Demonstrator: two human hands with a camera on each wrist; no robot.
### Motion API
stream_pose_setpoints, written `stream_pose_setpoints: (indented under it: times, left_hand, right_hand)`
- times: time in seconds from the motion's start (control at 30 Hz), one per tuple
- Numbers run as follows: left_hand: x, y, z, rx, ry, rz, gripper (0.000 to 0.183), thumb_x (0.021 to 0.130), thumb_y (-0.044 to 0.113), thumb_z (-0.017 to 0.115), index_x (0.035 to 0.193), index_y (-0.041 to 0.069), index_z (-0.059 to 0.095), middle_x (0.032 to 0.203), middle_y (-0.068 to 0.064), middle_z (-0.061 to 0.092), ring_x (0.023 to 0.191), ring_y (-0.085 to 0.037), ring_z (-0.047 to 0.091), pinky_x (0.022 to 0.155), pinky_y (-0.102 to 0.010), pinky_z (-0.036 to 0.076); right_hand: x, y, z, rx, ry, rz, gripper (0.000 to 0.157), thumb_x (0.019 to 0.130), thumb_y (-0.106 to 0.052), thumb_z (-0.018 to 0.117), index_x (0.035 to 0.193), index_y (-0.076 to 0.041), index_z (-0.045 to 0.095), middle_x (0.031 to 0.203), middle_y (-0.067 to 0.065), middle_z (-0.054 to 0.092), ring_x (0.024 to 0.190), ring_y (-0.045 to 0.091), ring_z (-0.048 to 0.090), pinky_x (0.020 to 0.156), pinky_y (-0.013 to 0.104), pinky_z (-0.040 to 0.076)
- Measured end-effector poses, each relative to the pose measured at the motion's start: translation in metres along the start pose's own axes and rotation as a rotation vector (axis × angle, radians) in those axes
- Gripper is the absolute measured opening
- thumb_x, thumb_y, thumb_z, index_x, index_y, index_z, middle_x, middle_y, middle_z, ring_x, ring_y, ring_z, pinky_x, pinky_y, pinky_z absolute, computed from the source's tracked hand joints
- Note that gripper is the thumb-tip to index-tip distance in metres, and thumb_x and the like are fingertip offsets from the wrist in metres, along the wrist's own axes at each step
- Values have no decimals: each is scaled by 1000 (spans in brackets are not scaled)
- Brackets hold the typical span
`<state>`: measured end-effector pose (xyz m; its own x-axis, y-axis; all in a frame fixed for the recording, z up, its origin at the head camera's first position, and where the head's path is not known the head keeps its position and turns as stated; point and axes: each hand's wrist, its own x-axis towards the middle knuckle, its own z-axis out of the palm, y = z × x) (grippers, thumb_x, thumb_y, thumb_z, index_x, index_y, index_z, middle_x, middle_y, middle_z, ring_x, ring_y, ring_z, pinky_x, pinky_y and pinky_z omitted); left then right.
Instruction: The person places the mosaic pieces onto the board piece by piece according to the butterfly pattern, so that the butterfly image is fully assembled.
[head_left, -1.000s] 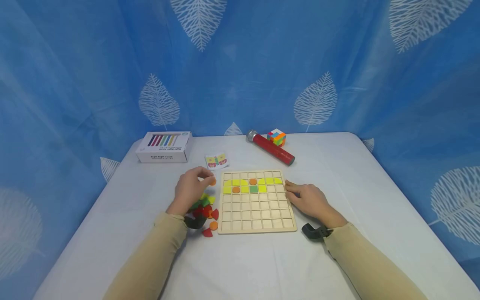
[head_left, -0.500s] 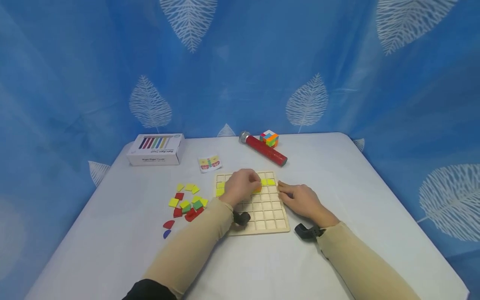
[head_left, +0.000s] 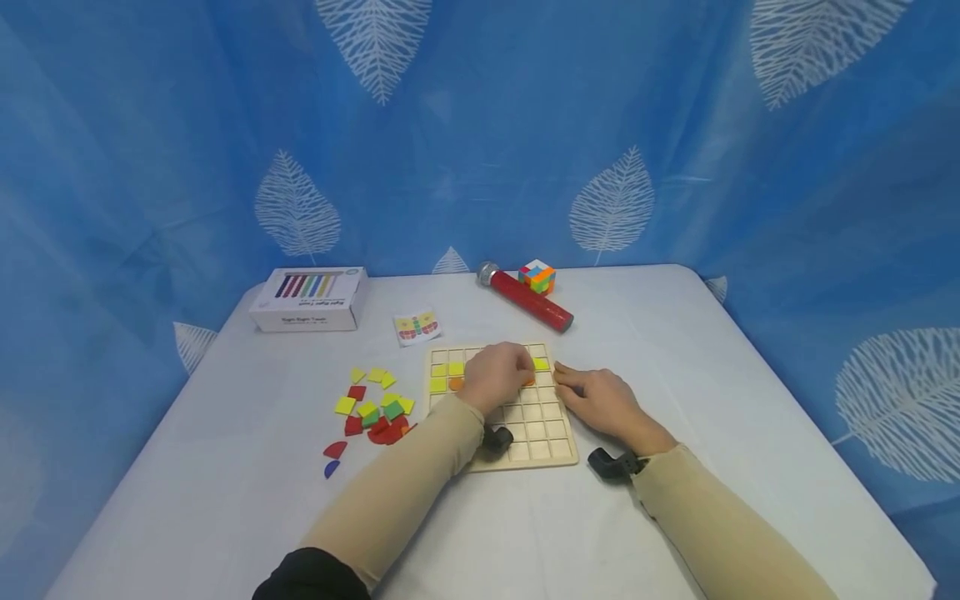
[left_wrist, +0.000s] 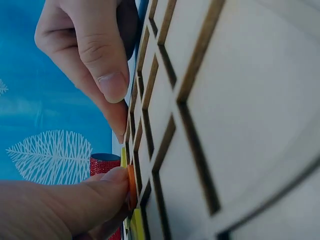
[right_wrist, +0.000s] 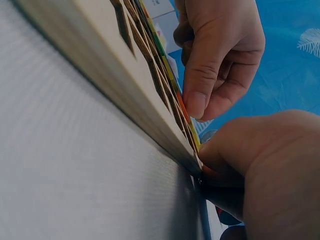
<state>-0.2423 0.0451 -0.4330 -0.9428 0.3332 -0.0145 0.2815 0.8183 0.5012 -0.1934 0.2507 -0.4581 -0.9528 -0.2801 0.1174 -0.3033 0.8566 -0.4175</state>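
My left hand [head_left: 495,377] reaches over the wooden grid board [head_left: 536,429] and pinches an orange round tile [left_wrist: 132,186] between thumb and fingers, right at the squares of the second row. In the left wrist view, a yellow tile [left_wrist: 136,225] lies beside it. Yellow square tiles [head_left: 438,370] and another orange round tile [head_left: 456,384] fill cells at the board's upper left; my hand hides the middle cells. My right hand [head_left: 603,402] rests at the board's right edge, its thumb and fingertips touching that side.
Loose yellow, green and red tiles [head_left: 354,425] lie left of the board, with a blue half-round tile [head_left: 332,469] nearest me. Behind stand a small butterfly picture card [head_left: 417,327], a white box [head_left: 307,312], a red microphone-like tube [head_left: 528,302] and a puzzle cube [head_left: 537,276].
My left hand has carried the orange round tile from beside the loose tiles rightward onto the board, then slightly further right. My right hand has stayed at the board's edge.
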Motion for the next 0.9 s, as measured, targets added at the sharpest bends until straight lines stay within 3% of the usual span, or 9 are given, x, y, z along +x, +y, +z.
stream_pose_setpoints:
  times: [0.2, 0.37, 0.47, 0.7, 0.8, 0.9]
  left_hand:
    - [-7, -6, -3, 1, 27, -4, 7, 94, 32, 76, 96, 27, 78, 95, 14, 72, 89, -9, 64, 75, -33, 51]
    - [-31, -26, -21, -96, 105, -60, 12, 95, 33, 73, 104, 28, 79, 107, 11, 73, 104, -13, 66, 83, -37, 52]
    - [-53, -53, -43, -185, 161, -131, 13, 95, 32, 72, 105, 26, 78, 111, 7, 74, 104, -18, 64, 88, -40, 50]
    - [-90, -137, -100, -276, 318, -325, 24, 100, 33, 67, 117, 17, 72, 122, -7, 69, 104, -29, 61, 92, -47, 50]
    - [-100, -165, -107, -301, 349, -415, 30, 103, 33, 62, 126, 15, 69, 130, -11, 65, 112, -31, 58, 100, -50, 48]
    - [-104, -184, -102, -292, 337, -453, 35, 104, 34, 61, 132, 15, 67, 134, -12, 63, 117, -33, 56, 105, -52, 47]
  right_hand:
    - [2, -1, 3, 8, -16, 10, 43, 102, -33, 61, 140, -14, 64, 149, 2, 57, 132, 35, 58, 103, 56, 50]
    - [3, 0, 5, 9, -28, 35, 43, 102, -34, 60, 140, -16, 64, 149, 1, 57, 135, 35, 56, 104, 57, 48]
    - [3, 0, 3, 7, -29, 47, 43, 102, -35, 59, 141, -16, 63, 149, 1, 56, 136, 36, 55, 105, 57, 47]
    - [3, -1, -1, -10, -20, 52, 43, 103, -35, 58, 142, -16, 62, 150, 2, 56, 134, 36, 56, 102, 57, 49]
    - [3, -1, -1, -10, -15, 54, 43, 102, -34, 58, 141, -15, 63, 149, 3, 56, 135, 36, 56, 103, 57, 49]
    - [4, -2, 1, -5, -21, 50, 44, 102, -35, 58, 141, -15, 63, 150, 3, 56, 135, 36, 55, 105, 57, 48]
